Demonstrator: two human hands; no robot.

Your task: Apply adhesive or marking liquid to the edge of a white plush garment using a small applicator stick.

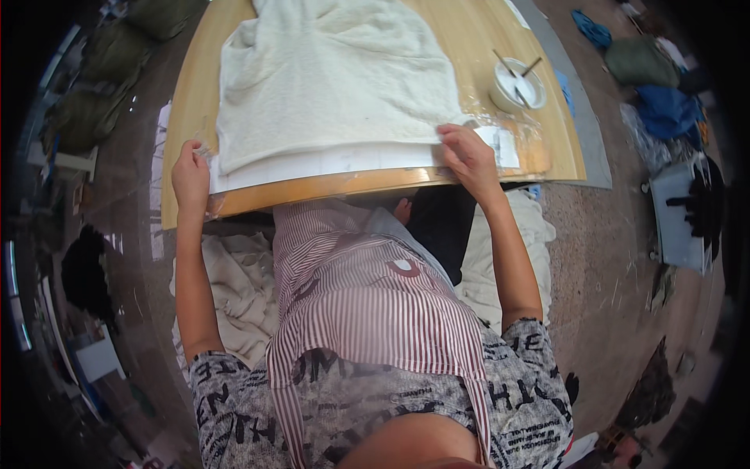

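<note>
There is one left hand (191, 176), one right hand (471, 160), one cream cloth (336, 86) at upper centre, one white bowl (498, 93) upper right, one striped apron (375, 332) mid-frame, and (it's dim there) perhaps three green sacks (117, 55) upper left.

A cloth (336, 86) lies on the table (195, 102). A sheet (320, 164) shows from under it along the near edge. The left hand (191, 176) is by the near left corner, the right hand (471, 160) by the cloth's near right corner. A bowl (501, 98) with sticks (533, 66) in it sits near the right edge.

Cream cloth (336, 90); tan wood-grain table (197, 86); maroon-and-white striped apron (383, 328); black-lettered grey shirt (359, 391).
</note>
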